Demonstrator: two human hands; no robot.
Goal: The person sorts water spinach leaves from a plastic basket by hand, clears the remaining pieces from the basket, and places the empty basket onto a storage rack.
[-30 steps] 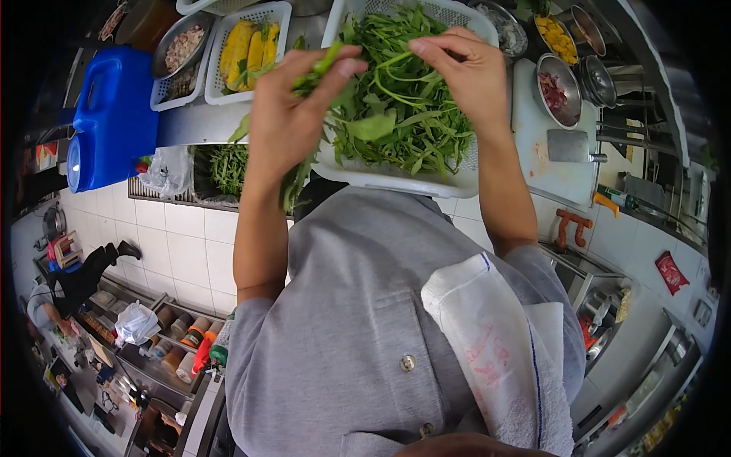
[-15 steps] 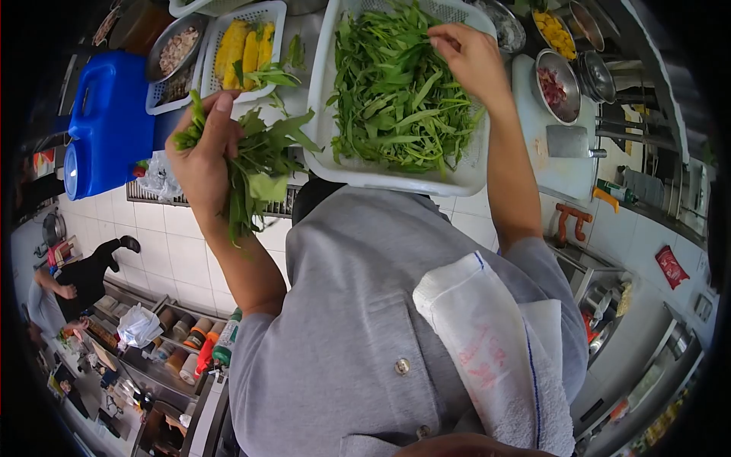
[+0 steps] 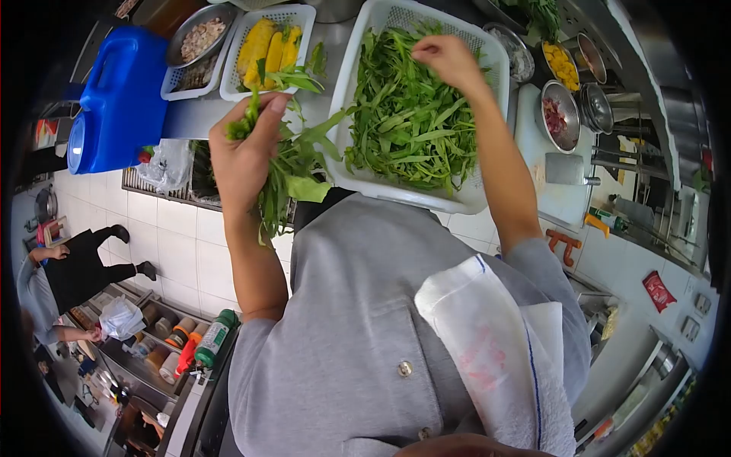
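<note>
My left hand (image 3: 247,152) is closed around a bunch of leafy greens (image 3: 288,171), with stems poking out above the fist and leaves hanging below and to the right. Over a white plastic basket (image 3: 350,80) heaped with long, narrow cut greens (image 3: 415,129), my right hand (image 3: 449,61) is held in a pinch. Its fingertips are just above or touching the pile; whatever they hold is too small to make out. The left hand's bunch hangs just left of the basket, a few leaves reaching its rim.
Left of the basket are a smaller basket of yellow corn-like pieces (image 3: 266,57), a bowl of chopped food (image 3: 202,42) and a blue jug (image 3: 118,103). On the right, a cleaver (image 3: 565,169) and a meat bowl (image 3: 560,114) rest on a white board (image 3: 529,145). Another person (image 3: 72,274) stands far left.
My left hand has shifted right with its bunch, closer to the basket. The right hand has moved slightly left and down over the pile. The view has turned a little; the other person shows more fully.
</note>
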